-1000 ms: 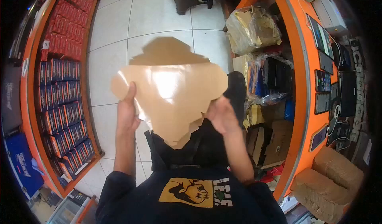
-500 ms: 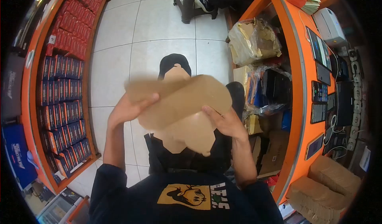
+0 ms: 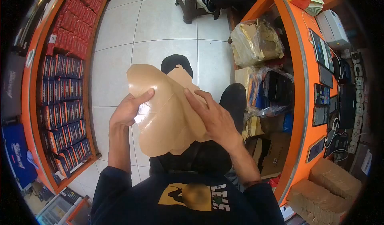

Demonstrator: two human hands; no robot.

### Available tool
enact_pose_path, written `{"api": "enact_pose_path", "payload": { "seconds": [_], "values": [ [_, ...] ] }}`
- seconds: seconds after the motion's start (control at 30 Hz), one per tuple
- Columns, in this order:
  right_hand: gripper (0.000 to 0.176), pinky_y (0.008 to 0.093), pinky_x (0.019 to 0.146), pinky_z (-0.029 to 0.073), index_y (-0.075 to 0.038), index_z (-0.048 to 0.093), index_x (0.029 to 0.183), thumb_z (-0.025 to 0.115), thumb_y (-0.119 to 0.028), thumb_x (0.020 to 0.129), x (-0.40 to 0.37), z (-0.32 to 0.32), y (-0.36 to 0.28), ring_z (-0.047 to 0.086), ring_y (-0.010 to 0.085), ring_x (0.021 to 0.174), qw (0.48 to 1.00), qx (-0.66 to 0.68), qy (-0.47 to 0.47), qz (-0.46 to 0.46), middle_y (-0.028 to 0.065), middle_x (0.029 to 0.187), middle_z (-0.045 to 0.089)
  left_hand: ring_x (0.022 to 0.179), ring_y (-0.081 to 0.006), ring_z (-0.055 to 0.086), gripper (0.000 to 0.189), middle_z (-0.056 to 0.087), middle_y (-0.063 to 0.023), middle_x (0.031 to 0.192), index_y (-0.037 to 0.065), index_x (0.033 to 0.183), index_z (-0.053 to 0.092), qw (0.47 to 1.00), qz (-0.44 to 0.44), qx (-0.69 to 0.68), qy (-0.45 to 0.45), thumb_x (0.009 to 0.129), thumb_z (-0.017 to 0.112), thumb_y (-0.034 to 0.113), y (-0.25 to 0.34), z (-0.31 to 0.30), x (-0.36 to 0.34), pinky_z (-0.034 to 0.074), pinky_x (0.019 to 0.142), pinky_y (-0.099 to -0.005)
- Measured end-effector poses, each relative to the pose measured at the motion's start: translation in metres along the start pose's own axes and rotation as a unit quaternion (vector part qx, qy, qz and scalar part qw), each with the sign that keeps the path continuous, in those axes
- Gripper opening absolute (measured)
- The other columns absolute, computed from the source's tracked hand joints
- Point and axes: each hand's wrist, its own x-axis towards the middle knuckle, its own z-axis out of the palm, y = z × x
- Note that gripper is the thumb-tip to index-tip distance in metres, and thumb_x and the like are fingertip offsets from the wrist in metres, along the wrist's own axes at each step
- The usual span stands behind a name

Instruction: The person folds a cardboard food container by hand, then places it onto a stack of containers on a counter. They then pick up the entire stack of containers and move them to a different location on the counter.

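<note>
Cardboard sheet, raised in front of the dark shirt, above the lap and over the tiled floor. At its left edge, left hand, with forearm rising from lower left and wrist bent inward; thumb flat on the near face, pointing up and right, other fingers largely hidden behind; clamped on the sheet. At its right part, right hand, with forearm slanting up and left from lower right, back of the hand toward the camera; digits slightly apart, one long digit laid along the surface; closure behind the sheet impossible to tell.

Surface smooth, tan and glossy, with a white glare beside the left thumb and faint crease lines across the left half. Outline irregular: broad rounded lobes at upper left and lower left, angular flap at upper right. Bent lengthwise near the middle, with a shaded fold toward the right hand.

To the left, red boxes above dark blue boxes in an orange-edged case. To the right, phones and a white device on the orange tabletop; near its lower end, stacked brown cardboard pieces.
</note>
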Motion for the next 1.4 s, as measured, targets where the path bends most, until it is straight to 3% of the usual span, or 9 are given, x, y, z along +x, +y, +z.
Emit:
{"api": "enact_pose_path", "payload": {
  "seconds": [0.13,0.23,0.3,0.5,0.73,0.83,1.0,1.2,1.4],
  "values": [
    [0.092,0.0471,0.093,0.05,-0.028,0.022,0.156,0.066,-0.006,0.078,0.003,0.007,-0.004,0.054,0.0399,0.115,0.996,-0.084,-0.012,-0.04,0.0243,0.131,0.044,0.1,-0.0205,0.067,0.043,0.066,-0.0141,0.114,-0.005,0.126,0.056,0.995,-0.024,-0.096,0.016,0.096,0.063,0.025,0.004,0.013,-0.005,0.055,0.084,-0.0312],
    [0.086,0.0487,0.1,0.043,-0.021,0.019,0.157,0.064,-0.043,0.088,0.003,0.004,-0.008,0.048,0.0423,0.12,0.998,-0.049,-0.011,-0.048,0.0255,0.133,0.042,0.098,-0.0195,0.067,0.043,0.066,-0.0131,0.114,-0.004,0.126,0.056,0.995,-0.015,-0.1,0.013,0.097,0.063,0.026,-0.001,0.012,-0.005,0.055,0.082,-0.0304],
    [0.104,0.0478,0.106,0.036,-0.011,0.017,0.156,0.043,-0.08,0.083,0.002,0.009,0.007,0.041,0.0433,0.125,0.993,0.093,-0.025,-0.076,0.027,0.136,0.039,0.1,-0.0192,0.067,0.043,0.066,-0.0127,0.115,-0.004,0.127,0.055,0.996,-0.027,-0.087,0.007,0.097,0.062,0.026,-0.006,0.008,-0.003,0.055,0.084,-0.0307],
    [0.092,0.0399,0.106,0.036,0.0,0.035,0.149,0.016,-0.073,0.095,0.009,0.018,0.028,0.046,0.0316,0.125,0.877,0.465,-0.031,-0.116,0.0195,0.139,0.043,0.103,-0.0187,0.065,0.044,0.065,-0.012,0.119,-0.004,0.129,0.055,0.996,0.008,-0.092,0.0,0.097,0.063,0.024,-0.011,0.003,-0.007,0.054,0.085,-0.0318],
    [0.052,0.0289,0.094,0.042,-0.001,0.056,0.128,0.034,-0.043,0.107,0.017,0.015,0.019,0.056,0.0167,0.104,0.73,0.673,-0.056,0.105,0.0072,0.112,0.059,0.104,-0.019,0.065,0.039,0.065,-0.0105,0.119,-0.002,0.128,0.056,0.997,0.001,-0.079,-0.001,0.096,0.063,0.021,-0.013,0.005,-0.01,0.052,0.087,-0.0333],
    [0.029,0.0267,0.081,0.046,-0.003,0.061,0.109,0.048,-0.028,0.105,0.019,0.019,0.014,0.058,0.0118,0.093,0.755,0.63,-0.07,0.167,0.0005,0.095,0.061,0.104,-0.0186,0.065,0.042,0.066,-0.0105,0.118,-0.002,0.127,0.057,0.997,0.004,-0.07,-0.028,0.095,0.065,0.023,-0.015,0.014,-0.012,0.051,0.088,-0.033],
    [0.023,0.0393,0.061,0.046,0.0,0.059,0.095,0.056,-0.022,0.098,0.022,0.02,0.0,0.061,0.0307,0.064,0.953,0.283,0.046,0.101,0.0156,0.071,0.064,0.104,-0.0193,0.064,0.049,0.067,-0.0107,0.116,-0.003,0.127,0.058,0.999,-0.032,-0.001,-0.013,0.09,0.071,0.027,-0.01,0.019,-0.02,0.05,0.09,-0.0327],
    [0.015,0.0462,0.069,0.054,-0.006,0.064,0.098,0.056,-0.018,0.092,0.015,0.06,0.005,0.066,0.0412,0.076,0.963,0.218,0.15,0.045,0.0225,0.078,0.066,0.103,-0.0251,0.064,0.049,0.063,-0.017,0.12,-0.007,0.13,0.052,0.998,-0.01,-0.055,0.033,0.09,0.067,0.018,-0.016,0.026,-0.024,0.05,0.092,-0.0367],
    [0.045,0.0533,0.059,0.045,-0.001,0.062,0.086,0.046,-0.041,0.101,-0.001,0.025,0.01,0.059,0.0449,0.061,0.98,0.137,0.136,0.041,0.0231,0.062,0.058,0.103,-0.0241,0.064,0.043,0.063,-0.0141,0.119,-0.005,0.13,0.053,0.998,0.019,-0.061,-0.015,0.096,0.061,0.021,0.0,0.025,-0.016,0.052,0.088,-0.0355]
  ]
}}
